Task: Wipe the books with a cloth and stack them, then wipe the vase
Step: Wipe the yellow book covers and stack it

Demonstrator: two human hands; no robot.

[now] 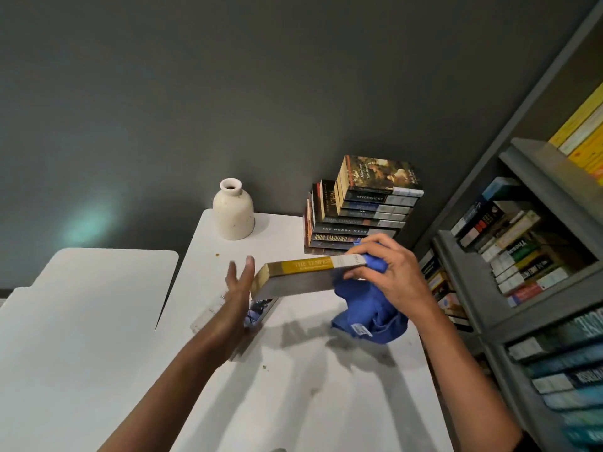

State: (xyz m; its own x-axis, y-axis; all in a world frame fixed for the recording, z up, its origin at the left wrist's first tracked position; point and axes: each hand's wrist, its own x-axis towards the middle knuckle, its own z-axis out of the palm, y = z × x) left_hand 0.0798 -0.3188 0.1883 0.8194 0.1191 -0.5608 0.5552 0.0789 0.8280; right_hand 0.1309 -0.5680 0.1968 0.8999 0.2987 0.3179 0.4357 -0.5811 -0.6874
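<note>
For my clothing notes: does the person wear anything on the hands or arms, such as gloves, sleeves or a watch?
The left hand and the right hand are bare, without gloves, and neither wrist shows a watch or bracelet. Both forearms are uncovered. The left hand is blurred, so rings cannot be excluded.

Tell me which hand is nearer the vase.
Left. The left hand is in front of the vase; the right hand is farther right, gripping the yellow book and blue cloth.
</note>
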